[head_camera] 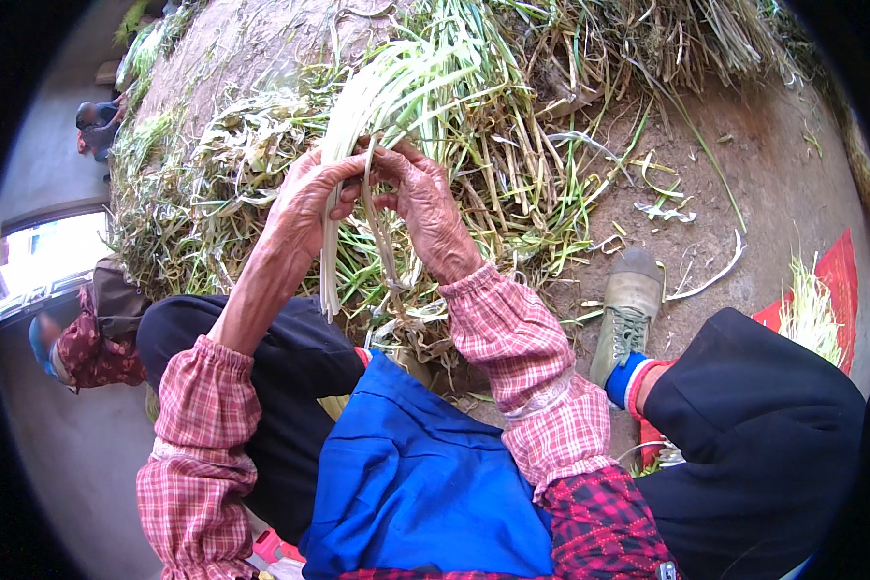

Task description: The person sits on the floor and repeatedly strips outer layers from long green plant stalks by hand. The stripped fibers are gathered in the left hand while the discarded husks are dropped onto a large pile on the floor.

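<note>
My left hand (306, 190) is closed around a bunch of pale green stalks (362, 101), which look like garlic scapes. Their tops bend over to the upper right, and the even white ends hang below the palm. Close against it, my right hand (435, 206) pinches a few limp, dull stalks (380, 235) that dangle between the two hands. The fingertips of both hands meet at the bunch, so part of each grip is hidden. Directly beneath lies a heap of leaves and stems (261, 145), with longer green stalks (471, 43) behind the bunch.
A red sheet (841, 290) with a pile of pale stalks (812, 319) lies at the right. Beside the heap stands my right shoe (631, 290) on the dirt floor (761, 159). One person (94, 333) sits close at the left; another (100, 123) is farther off.
</note>
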Tool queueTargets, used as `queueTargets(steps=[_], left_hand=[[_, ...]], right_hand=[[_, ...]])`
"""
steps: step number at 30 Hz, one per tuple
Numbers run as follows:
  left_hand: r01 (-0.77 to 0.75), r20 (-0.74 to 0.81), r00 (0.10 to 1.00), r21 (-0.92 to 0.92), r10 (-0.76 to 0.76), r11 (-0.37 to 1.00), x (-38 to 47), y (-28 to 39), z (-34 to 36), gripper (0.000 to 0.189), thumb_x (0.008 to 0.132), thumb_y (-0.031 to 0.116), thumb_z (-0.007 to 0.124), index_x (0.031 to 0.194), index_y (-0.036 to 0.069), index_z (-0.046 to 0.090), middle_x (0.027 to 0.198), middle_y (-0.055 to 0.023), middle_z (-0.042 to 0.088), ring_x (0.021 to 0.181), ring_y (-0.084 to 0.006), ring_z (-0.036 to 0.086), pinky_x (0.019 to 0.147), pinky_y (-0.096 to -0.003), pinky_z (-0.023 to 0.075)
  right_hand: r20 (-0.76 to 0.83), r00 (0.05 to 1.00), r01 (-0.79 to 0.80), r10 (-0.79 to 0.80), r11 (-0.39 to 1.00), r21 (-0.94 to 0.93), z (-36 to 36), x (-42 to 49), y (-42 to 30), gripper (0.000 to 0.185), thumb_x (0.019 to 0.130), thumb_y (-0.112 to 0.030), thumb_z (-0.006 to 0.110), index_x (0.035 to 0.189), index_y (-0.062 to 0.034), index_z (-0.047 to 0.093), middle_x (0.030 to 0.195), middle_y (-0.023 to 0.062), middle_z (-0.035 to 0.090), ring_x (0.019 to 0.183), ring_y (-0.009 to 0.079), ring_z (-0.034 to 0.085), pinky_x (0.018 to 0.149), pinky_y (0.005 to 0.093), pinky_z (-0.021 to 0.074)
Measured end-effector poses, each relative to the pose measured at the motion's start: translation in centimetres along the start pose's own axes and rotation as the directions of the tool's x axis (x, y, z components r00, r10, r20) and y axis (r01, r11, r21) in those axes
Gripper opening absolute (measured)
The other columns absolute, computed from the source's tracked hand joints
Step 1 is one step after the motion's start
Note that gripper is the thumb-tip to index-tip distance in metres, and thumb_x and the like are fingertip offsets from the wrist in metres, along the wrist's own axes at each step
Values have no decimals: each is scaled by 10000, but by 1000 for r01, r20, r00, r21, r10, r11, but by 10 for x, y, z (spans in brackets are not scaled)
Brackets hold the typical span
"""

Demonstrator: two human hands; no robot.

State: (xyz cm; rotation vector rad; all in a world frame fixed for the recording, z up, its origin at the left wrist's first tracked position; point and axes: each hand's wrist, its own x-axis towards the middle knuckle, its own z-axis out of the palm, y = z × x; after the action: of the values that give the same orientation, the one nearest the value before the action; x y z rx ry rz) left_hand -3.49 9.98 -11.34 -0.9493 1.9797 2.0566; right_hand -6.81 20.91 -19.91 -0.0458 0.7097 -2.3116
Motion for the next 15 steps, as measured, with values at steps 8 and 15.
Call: queueTargets(steps=[8,15], left_hand=[[-84,2,996,125,85,989,-2,-7,16,215,834,185,623,961,15,583,755,-13,615,498,1,437,364,-133,287],[-132,-43,984,470,172,873,-6,-5,12,201,800,198,640,915,36,610,677,24,595,463,5,418,372,-147,257]], right_hand=[[-149,988,59,-43,993,105,-11,1,2,135,834,-191,607,923,-92,629,820,-1,638,689,73,585,546,218,472],[-201,979,14,-30,997,-76,-11,1,1,160,809,-203,654,884,-66,623,790,2,633,643,55,582,450,172,442]])
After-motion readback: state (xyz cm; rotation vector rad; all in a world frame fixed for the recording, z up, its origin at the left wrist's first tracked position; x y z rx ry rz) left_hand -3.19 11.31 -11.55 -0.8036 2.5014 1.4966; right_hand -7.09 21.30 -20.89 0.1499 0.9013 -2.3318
